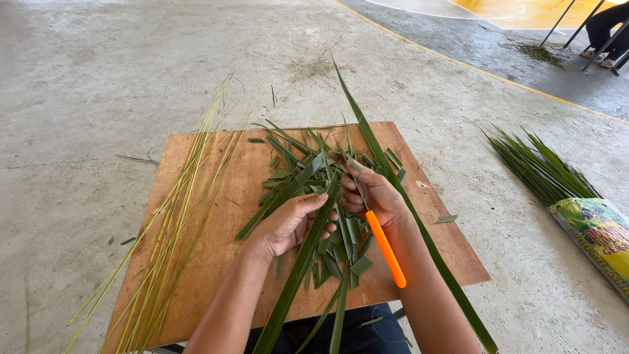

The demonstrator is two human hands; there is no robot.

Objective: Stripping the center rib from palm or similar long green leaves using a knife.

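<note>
Concrete floor surrounds a wooden board (216,216), the landmark for all that follows. Over the board's middle, the left hand (288,223) curls round a long green leaf (308,242) that runs off the near edge. Beside it the right hand (373,193) grips an orange-handled knife (385,249), closed tight on it. Cut leaf scraps (308,174) litter the centre; pale ribs (177,216) lie along its left side. Right of the board rest a leaf bundle (540,167) and a bag (599,233)

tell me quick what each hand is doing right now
Left hand: closed on a long green leaf strip.
Right hand: closed on an orange-handled knife.
</note>
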